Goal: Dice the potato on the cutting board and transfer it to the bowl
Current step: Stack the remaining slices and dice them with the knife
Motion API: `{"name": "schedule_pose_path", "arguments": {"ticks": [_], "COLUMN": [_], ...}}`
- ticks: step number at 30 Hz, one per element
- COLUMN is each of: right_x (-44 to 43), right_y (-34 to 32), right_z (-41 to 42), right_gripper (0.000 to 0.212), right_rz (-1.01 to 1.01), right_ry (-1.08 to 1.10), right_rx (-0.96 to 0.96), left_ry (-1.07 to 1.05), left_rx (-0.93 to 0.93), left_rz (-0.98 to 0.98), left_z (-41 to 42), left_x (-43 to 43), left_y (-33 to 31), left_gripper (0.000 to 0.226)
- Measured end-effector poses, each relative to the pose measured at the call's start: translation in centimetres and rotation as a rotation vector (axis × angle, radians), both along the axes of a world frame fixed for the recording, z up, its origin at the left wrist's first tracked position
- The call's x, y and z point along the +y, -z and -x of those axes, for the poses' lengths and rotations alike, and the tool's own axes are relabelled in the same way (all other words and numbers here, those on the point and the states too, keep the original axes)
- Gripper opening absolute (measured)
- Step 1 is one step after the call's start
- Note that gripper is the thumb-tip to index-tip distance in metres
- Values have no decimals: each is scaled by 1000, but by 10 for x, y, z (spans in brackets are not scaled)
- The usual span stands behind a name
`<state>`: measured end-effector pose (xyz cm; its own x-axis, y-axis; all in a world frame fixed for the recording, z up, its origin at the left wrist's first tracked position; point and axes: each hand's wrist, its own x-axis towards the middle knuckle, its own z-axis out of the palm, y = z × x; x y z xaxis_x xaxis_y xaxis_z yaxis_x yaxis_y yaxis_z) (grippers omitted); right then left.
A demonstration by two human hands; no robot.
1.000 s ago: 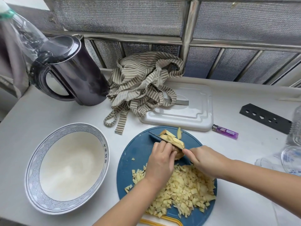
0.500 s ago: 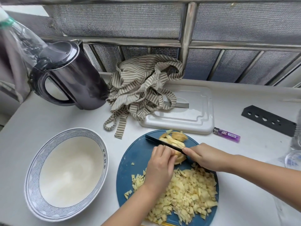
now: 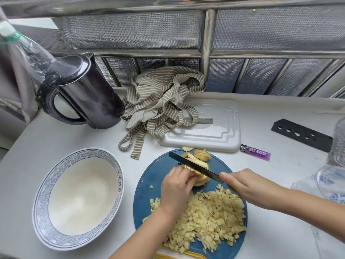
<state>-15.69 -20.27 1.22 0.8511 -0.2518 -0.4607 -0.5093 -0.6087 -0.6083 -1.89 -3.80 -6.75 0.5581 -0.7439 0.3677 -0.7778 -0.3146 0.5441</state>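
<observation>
A round blue cutting board [image 3: 149,186] lies in front of me, with a heap of diced potato [image 3: 209,219] on its near half. On its far part sits the uncut potato piece [image 3: 202,180], with a few slices [image 3: 202,155] beyond it. My left hand [image 3: 176,189] pins that piece down with curled fingers. In my right hand [image 3: 244,186] I grip a dark knife [image 3: 192,166], its blade slanting across the potato piece toward the upper left. A white bowl [image 3: 44,195] with a blue patterned rim stands empty left of the board.
A dark electric kettle [image 3: 84,96] stands at the back left. A striped cloth [image 3: 160,101] lies partly on a white board [image 3: 220,128] behind the cutting board. A purple lighter [image 3: 255,152], a black perforated strip [image 3: 300,134] and clear glassware [image 3: 332,180] lie on the right.
The knife has lifted off the board and now sits atop the potato piece. A few cut slices have fallen off toward the board's far edge. My left hand stays on the piece.
</observation>
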Motion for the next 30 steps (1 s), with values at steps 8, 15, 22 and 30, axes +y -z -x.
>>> {"name": "schedule_pose_path", "arguments": {"ticks": [8, 15, 22, 30], "right_x": [4, 5, 11, 13], "right_y": [-5, -6, -3, 3], "right_z": [-1, -6, -10, -11], "right_gripper": [61, 57, 55, 54], "right_rz": [21, 56, 93, 121], "right_ry": [-11, -43, -56, -81], "right_rx": [67, 120, 132, 159], "left_ry": [38, 79, 79, 79], "left_rx": [-195, -252, -232, -213], "left_rz": [24, 22, -2, -9], "left_z": [-5, -8, -14, -10], "left_x": [-2, -4, -6, -5], "left_y": [-5, -7, -5, 1], "left_gripper": [27, 29, 28, 29]}}
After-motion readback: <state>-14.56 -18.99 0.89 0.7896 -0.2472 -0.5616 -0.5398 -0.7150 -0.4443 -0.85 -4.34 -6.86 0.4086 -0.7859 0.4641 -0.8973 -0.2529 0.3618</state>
